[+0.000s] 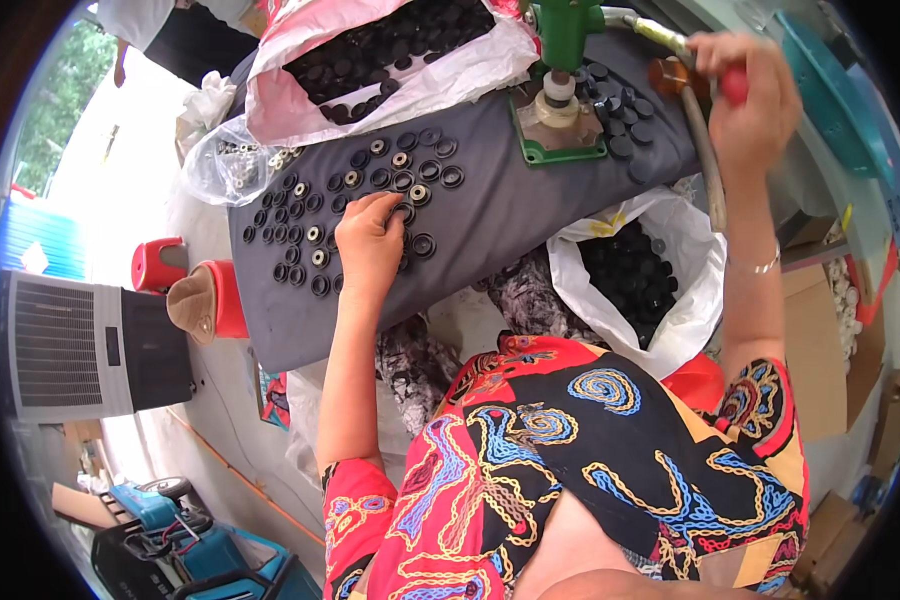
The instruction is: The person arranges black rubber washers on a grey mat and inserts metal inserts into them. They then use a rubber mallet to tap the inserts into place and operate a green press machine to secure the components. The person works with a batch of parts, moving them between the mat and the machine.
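My left hand (372,245) is over the dark cloth of the table, its fingertips pinched on a black ring (404,212) among several others lying loose. Some rings have a metal bearing (420,194) seated in the middle. My right hand (755,110), a little blurred, is raised at the right and closed round the red ball knob (735,85) of a lever. It belongs to a green hand press (565,40) on the table's far side. Under the press's ram, a pale round fitting (558,100) stands on the base plate (542,155).
Black round caps (625,125) lie right of the press. An open sack of black parts (390,50) lies at the back; a white sack (705,290) of them stands near my lap. A clear bag (225,165) holds bearings. Red stools (158,265) and an air cooler (65,345) stand left.
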`<action>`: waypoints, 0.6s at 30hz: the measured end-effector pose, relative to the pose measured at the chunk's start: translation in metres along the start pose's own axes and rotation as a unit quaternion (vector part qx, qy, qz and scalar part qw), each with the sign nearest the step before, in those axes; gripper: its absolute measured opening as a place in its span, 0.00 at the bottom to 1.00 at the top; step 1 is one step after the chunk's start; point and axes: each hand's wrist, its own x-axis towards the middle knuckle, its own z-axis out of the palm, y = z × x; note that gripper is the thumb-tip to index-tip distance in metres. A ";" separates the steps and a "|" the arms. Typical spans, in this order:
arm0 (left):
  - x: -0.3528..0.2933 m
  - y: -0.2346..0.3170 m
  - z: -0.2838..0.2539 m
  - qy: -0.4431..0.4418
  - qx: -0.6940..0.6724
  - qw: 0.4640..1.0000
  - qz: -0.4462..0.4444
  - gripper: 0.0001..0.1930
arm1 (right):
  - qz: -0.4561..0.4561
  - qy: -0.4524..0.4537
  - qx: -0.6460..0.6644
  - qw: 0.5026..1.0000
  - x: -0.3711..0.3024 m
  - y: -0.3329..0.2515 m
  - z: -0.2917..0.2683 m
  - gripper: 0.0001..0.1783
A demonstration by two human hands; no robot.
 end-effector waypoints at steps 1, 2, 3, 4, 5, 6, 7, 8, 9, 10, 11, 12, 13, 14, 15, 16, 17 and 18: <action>0.002 0.003 0.002 -0.003 0.014 1.000 0.018 0.11 | -0.029 -0.010 -0.110 0.993 0.019 0.002 0.004 0.10; 0.005 0.005 0.006 -0.008 0.029 0.999 0.037 0.11 | 0.042 0.072 0.019 0.996 0.041 0.004 0.019 0.11; 0.010 0.008 0.011 -0.007 0.042 0.997 0.060 0.13 | 0.113 0.151 0.149 0.971 0.061 0.008 0.033 0.14; 0.017 0.014 0.018 -0.015 0.049 0.995 0.089 0.13 | 0.119 0.143 0.141 0.972 0.074 0.016 0.031 0.14; 0.025 0.019 0.024 -0.023 0.056 0.991 0.118 0.14 | 0.125 0.134 0.134 0.974 0.087 0.026 0.028 0.14; 0.032 0.018 0.031 -0.041 0.088 0.982 0.159 0.16 | 0.134 0.123 0.129 0.975 0.097 0.038 0.028 0.14; 0.039 0.020 0.038 -0.072 0.127 0.972 0.184 0.16 | 0.140 0.113 0.119 0.976 0.107 0.045 0.025 0.14; 0.045 0.024 0.044 -0.102 0.166 0.958 0.209 0.17 | 0.147 0.103 0.109 0.978 0.113 0.048 0.022 0.14; 0.047 0.026 0.049 -0.134 0.208 0.941 0.229 0.17 | 0.156 0.108 0.105 0.976 0.114 0.050 0.023 0.14; 0.047 0.030 0.050 -0.150 0.235 0.926 0.255 0.14 | 0.165 0.112 0.101 0.975 0.116 0.051 0.024 0.13; 0.049 0.030 0.054 -0.174 0.252 0.914 0.268 0.13 | 0.174 0.117 0.097 0.973 0.117 0.052 0.025 0.13; 0.050 0.028 0.057 -0.199 0.269 0.900 0.278 0.11 | 0.173 0.118 0.094 0.973 0.118 0.053 0.026 0.13; 0.052 0.027 0.060 -0.223 0.287 0.886 0.287 0.10 | 0.172 0.118 0.092 0.974 0.118 0.054 0.026 0.13; 0.054 0.025 0.061 -0.227 0.278 0.887 0.291 0.10 | 0.172 0.118 0.089 0.974 0.119 0.055 0.027 0.12; 0.057 0.024 0.061 -0.231 0.270 0.887 0.295 0.09 | 0.166 0.124 0.097 0.974 0.119 0.054 0.028 0.12; 0.059 0.023 0.060 -0.235 0.263 0.887 0.299 0.09 | 0.160 0.129 0.104 0.973 0.118 0.051 0.029 0.12; 0.058 0.023 0.059 -0.232 0.218 0.908 0.273 0.10 | 0.154 0.134 0.111 0.973 0.118 0.048 0.031 0.12; 0.056 0.024 0.059 -0.230 0.172 0.925 0.250 0.12 | 0.151 0.131 0.103 0.974 0.117 0.046 0.031 0.12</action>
